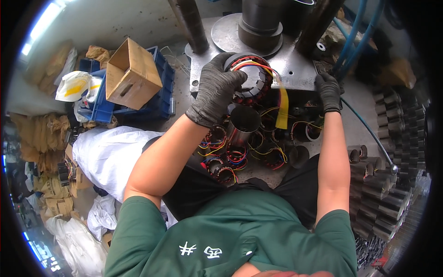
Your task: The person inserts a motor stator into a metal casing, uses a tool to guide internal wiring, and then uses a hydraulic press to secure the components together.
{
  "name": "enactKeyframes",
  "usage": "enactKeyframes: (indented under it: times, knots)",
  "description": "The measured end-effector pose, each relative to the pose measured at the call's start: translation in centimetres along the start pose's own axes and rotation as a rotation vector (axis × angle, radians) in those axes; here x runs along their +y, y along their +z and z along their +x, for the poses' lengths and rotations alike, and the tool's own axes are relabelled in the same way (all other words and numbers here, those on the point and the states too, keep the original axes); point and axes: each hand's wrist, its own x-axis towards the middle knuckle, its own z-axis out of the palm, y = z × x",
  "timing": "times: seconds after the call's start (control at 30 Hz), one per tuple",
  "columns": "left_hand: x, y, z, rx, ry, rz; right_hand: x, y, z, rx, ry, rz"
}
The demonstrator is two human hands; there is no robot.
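Observation:
My left hand [216, 87], in a dark grey glove, is closed round the rim of a motor stator [254, 83]. Red, yellow and white leads lie across the stator's top, and a yellow strip [282, 113] hangs from its right side. The stator is just in front of a round steel disc [226, 34] on the press table [295, 76]. At that table's right front corner, my gloved right hand [328, 91] has its fingers curled; whatever they hold is hidden. Below the stator stands an open metal cylinder [244, 121].
Several wound stators [217, 135] with coloured leads crowd the space before my knees. A thin rod [371, 131] with a ball end slants down at right, beside stacked metal sleeves [383, 198]. Press columns [190, 25] flank a black ram [261, 21]. A cardboard box [134, 76] rests on blue crates [161, 92].

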Motion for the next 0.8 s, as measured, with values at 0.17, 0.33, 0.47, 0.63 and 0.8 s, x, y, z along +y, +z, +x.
enactKeyframes:
  times: [0.17, 0.33, 0.47, 0.63, 0.8]
  knots:
    - [-0.8, -2.1, 0.1, 0.037, -0.097, -0.160, -0.1, -1.5, 0.1, -0.103, 0.042, -0.117]
    - [-0.2, -2.5, -0.2, -0.011, -0.076, -0.057, 2.5, -2.1, 0.9, -0.220, 0.042, -0.092]
    - [-0.7, -3.3, -0.3, 0.001, -0.041, -0.136, 0.2, -2.3, 0.1, -0.270, -0.082, 0.012]
    - [-0.7, -4.2, -0.6, -0.007, -0.074, -0.223, -5.3, -6.1, -4.6, -0.599, -0.029, 0.856]
    - [-0.2, -3.6, -0.7, 0.007, -0.059, -0.217, -9.4, -6.1, -11.6, -0.157, -0.499, 0.928]
